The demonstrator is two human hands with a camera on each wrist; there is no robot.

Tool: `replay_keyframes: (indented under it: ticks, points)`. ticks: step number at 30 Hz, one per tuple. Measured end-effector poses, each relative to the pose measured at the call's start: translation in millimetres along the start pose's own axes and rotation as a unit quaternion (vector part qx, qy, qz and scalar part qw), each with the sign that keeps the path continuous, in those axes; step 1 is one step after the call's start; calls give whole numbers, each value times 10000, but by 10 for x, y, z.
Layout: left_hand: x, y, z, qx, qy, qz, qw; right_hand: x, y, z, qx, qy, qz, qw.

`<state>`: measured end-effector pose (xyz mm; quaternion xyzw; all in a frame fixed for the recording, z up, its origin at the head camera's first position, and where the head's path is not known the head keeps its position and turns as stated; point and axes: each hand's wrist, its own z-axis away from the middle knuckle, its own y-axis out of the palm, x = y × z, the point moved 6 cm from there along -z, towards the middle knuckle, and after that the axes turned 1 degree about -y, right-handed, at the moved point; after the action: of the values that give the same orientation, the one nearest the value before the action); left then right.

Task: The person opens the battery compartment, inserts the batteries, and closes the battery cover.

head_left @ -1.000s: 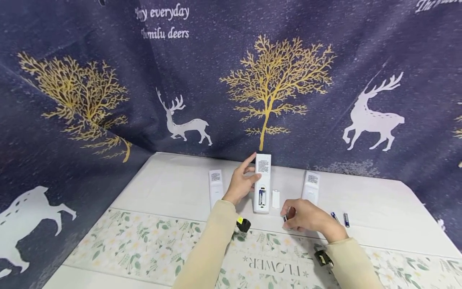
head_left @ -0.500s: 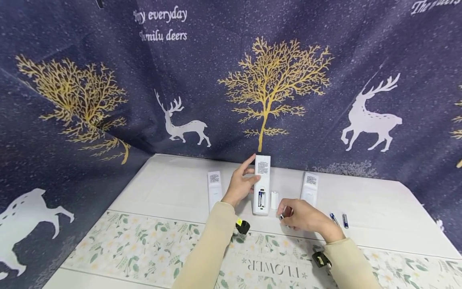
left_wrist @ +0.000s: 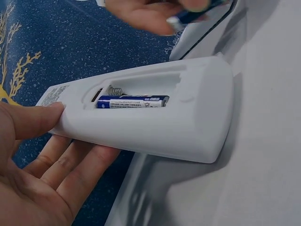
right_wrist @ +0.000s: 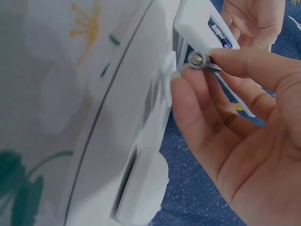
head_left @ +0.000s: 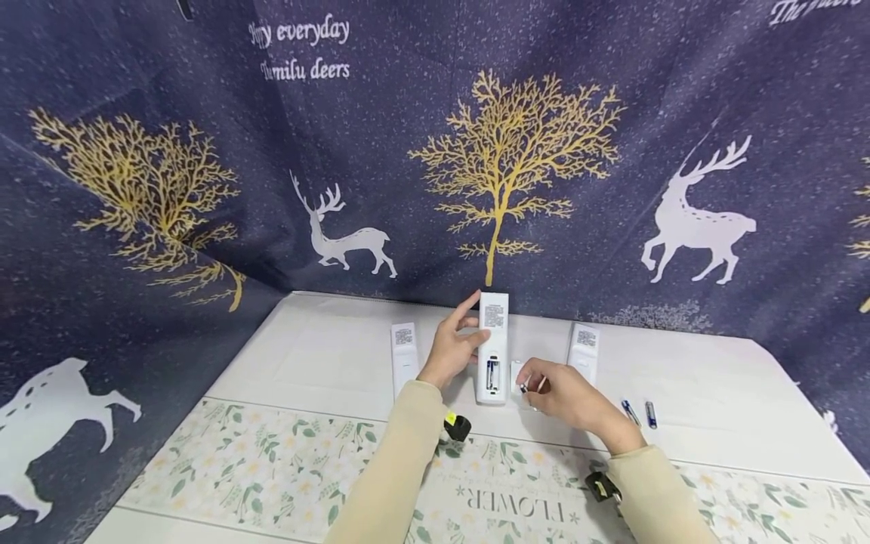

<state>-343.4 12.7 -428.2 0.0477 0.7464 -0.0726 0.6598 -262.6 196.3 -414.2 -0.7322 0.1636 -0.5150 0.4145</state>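
1. Blue-and-silver battery (right_wrist: 197,60) pinched between thumb and fingertips of my right hand (head_left: 560,391). From the left wrist view it hangs apart from the remote, canted a little off the remote's axis. Polarity: can't tell.
2. Left hand (head_left: 450,347) grips the middle remote (head_left: 493,332) — thumb on one flank, fingers underneath. Back face is toward me, label end up and away, lower end looks planted on the table (head_left: 680,370).
3. Compartment is uncovered. One seated battery (left_wrist: 131,102) fills the half farther from my right hand; beside it I see a bare spring (left_wrist: 115,91) and a vacant lane.
4. Key relation, my call: from the right fingertips the vacant lane lies left and slightly farther off, just beside. Its long axis runs with the remote's, so battery angle matters more than reach. Right fingers are nearer that lane; left hand is the anchor.
5. White cover (head_left: 516,369) sits right of the remote, partly behind my right fingertips.
6. Further out — two loose batteries (head_left: 651,414) beyond the right wrist, a left remote (head_left: 405,359) and a right remote (head_left: 584,347) flanking, floral mat (head_left: 272,468) on the near side.
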Motion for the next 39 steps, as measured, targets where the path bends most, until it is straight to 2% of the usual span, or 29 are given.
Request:
replay_keyframes:
  ticks: [8,20,27,33,39]
  points:
    - [22,12,28,2,-33,3,10000,161,-40,-65,-413,-1,104,9991]
    - [42,0,7,-22,-62,-25,10000,259,-12,-191,-986,-6,-107,9951]
    - [19,-11,-5,-20,-76,24,10000,264,46,-258,-977,346,-200,9944]
    - [18,-47,-27,-50,-52,-96,9999,240,87,-284,-1016,482,-168,9935]
    - [25,-10,-21,-20,-7,-167,9999,222,145,-286,-876,615,-90,9942]
